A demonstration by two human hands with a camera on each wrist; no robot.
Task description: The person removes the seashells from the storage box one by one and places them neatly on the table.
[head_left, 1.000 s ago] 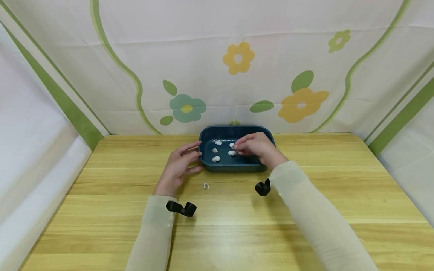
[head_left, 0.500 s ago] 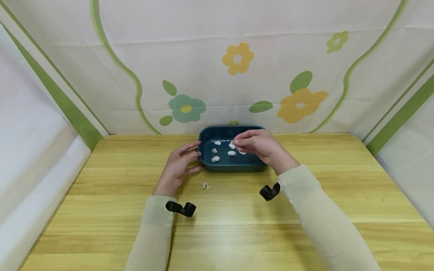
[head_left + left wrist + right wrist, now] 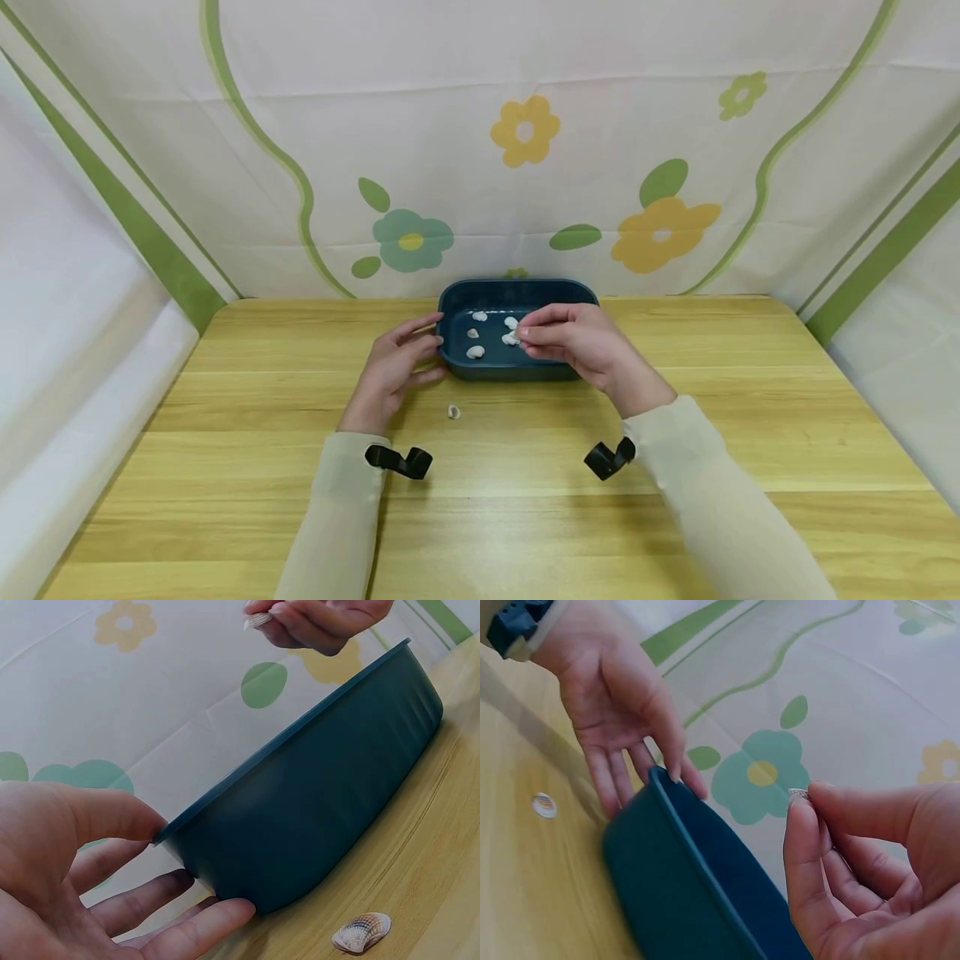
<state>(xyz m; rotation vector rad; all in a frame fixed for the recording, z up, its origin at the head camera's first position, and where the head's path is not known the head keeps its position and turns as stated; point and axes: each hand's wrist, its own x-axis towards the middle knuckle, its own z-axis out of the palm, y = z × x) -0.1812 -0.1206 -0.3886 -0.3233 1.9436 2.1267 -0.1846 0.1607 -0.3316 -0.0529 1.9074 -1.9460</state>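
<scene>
My right hand (image 3: 588, 346) pinches a small ribbed seashell (image 3: 259, 620) between thumb and fingertips, above the dark blue tray (image 3: 517, 373). My left hand (image 3: 393, 362) is at the tray's left end, thumb at the rim and extended fingers against the outer wall. Inside the tray lie several whitish shells, among them a rounded shell (image 3: 476, 352) at the near left and a smaller shell (image 3: 472, 333) just behind it. The right hand covers part of the tray's right side. A loose scallop-like shell (image 3: 361, 932) with dark bands rests on the wood in front of the tray.
The wooden table (image 3: 480, 517) runs back to a white cloth backdrop (image 3: 450, 167) printed with flowers, close behind the tray. Cloth panels also stand on the left and right. A black wrist-worn camera (image 3: 610, 458) sticks out from the right sleeve.
My right hand, earlier down among the shells, has risen from the tray with a shell and drawn slightly toward me and to the right. The left hand stays where it was.
</scene>
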